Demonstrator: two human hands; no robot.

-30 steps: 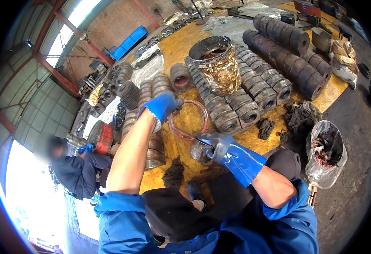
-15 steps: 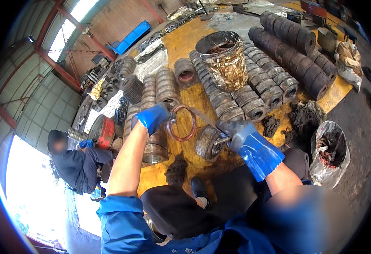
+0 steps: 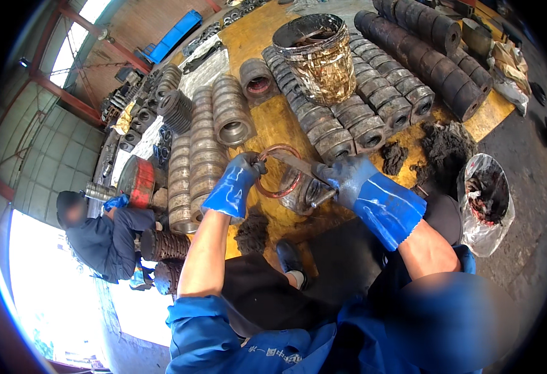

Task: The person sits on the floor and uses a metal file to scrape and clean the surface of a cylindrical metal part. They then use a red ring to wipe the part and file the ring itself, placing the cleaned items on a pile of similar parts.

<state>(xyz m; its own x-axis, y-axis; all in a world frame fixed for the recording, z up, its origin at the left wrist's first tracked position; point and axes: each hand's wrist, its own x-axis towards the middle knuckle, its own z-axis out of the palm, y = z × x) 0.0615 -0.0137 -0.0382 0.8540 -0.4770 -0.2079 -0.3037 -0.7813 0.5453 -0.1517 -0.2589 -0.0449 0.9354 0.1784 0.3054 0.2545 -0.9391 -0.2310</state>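
Note:
My left hand [image 3: 241, 177], in a blue rubber glove, is closed around the left side of a thin reddish-brown ring [image 3: 276, 195] held upright. My right hand [image 3: 347, 179], gloved the same way, grips a flat-bladed knife [image 3: 297, 164]. Its blade points left and overlaps the ring's upper part; whether it touches cannot be told. A metal rod end [image 3: 323, 198] sticks out below the right hand; its link to the knife is unclear. Behind the ring, a thick-walled metal cylinder [image 3: 300, 198] lies on the yellow floor, partly covered by ring and hand.
Rows of metal cylinders [image 3: 220, 115] lie ahead. A grimy bucket [image 3: 323, 71] stands on other rows. Dark fibrous clumps [image 3: 446, 149] and a plastic bag [image 3: 487, 230] of dark, reddish waste are to the right. A person [image 3: 102, 237] sits at the left near a red-banded drum [image 3: 144, 181].
The ring has come nearer my right hand, and the blade reaches further across its upper part. My left wrist is more upright. The whole view has shifted, moving the background up and left.

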